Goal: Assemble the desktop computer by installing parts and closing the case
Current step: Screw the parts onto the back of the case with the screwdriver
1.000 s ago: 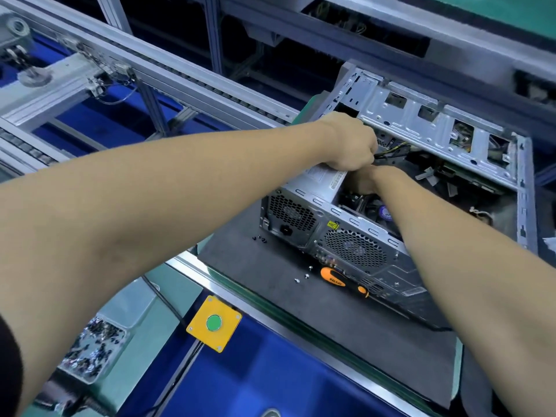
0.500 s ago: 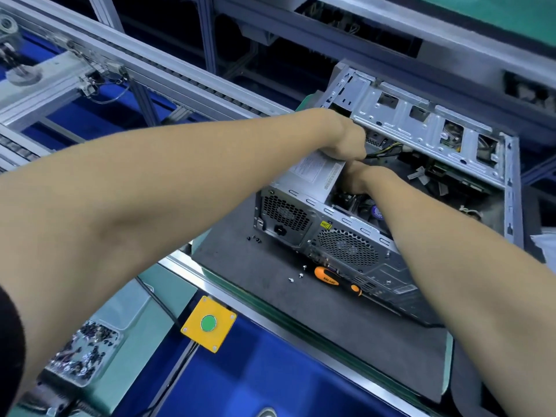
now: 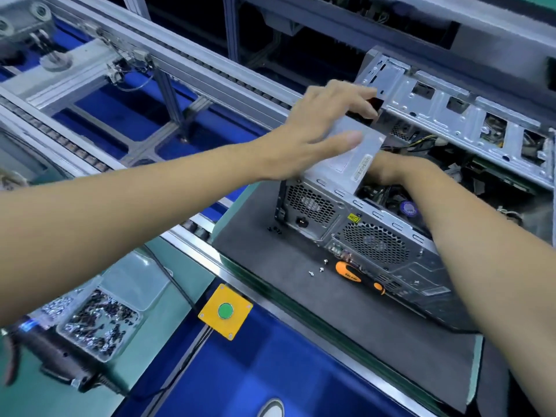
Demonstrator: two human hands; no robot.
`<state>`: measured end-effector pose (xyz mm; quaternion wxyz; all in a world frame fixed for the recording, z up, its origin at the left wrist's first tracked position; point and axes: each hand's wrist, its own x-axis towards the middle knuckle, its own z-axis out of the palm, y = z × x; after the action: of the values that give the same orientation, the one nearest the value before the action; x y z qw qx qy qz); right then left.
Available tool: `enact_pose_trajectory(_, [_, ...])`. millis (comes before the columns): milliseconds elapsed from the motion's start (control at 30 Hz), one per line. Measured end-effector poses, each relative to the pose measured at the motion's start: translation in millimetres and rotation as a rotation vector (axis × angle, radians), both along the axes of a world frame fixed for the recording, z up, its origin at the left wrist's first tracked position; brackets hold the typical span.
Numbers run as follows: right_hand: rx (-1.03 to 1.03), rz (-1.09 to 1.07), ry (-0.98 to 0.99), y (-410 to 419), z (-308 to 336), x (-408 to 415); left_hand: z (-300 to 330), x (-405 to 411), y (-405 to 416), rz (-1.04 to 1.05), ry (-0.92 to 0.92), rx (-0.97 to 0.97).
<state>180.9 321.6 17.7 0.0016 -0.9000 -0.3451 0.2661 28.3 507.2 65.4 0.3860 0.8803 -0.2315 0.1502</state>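
Left hand (image 3: pixel 313 130) fingers spread flat on one power supply (image 3: pixel 346 158); right hand (image 3: pixel 391 168) fingers hidden, grip unclear.

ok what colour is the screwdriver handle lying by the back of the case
Orange with black, seen in the head view: the screwdriver lies on the dark mat.

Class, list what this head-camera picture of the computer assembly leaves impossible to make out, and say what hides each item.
1. Right hand: fingers reach behind the power supply, so its grip is hidden.
2. Screwdriver: tip hidden against the computer case.
3. Label on the power supply: print too small to read.
4. Left hand: motion blur smears the fingertips.
5. Loose screws on the mat: too small to tell the type.
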Motion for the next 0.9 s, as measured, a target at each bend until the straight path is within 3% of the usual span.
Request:
enact_pose_trajectory(67, [-0.087,-0.029,-0.029,0,3,3,-28,-26,17,0.07,-0.035,-0.176])
enact_pose_trajectory(133, [-0.105,-0.052,-0.09,-1,9,5,-63,-47,29,0.122,0.026,-0.23])
enact_pose_trajectory(300, [-0.293,-0.044,-0.193,-3,9,6,-137,-60,37,0.099,0.319,-0.145])
enact_pose_trajectory(400, [-0.337,-0.123,-0.274,-6,5,9,-152,-52,35,0.113,0.306,-0.056])
enact_pose_trajectory(500, [-0.23,-0.247,-0.227,-9,8,9,-151,-50,36,0.12,0.298,-0.018])
enact_pose_trajectory(633, [-0.096,-0.226,-0.224,-13,13,10,-151,-55,34,0.139,0.291,0.03])
enact_pose_trajectory(800, [0.279,-0.249,0.162,-23,18,-20,-147,-57,37,0.115,0.3,0.02])
enact_pose_trajectory(900, [0.329,-0.231,0.209,-18,20,-34,-147,-55,36,0.146,0.271,0.052])
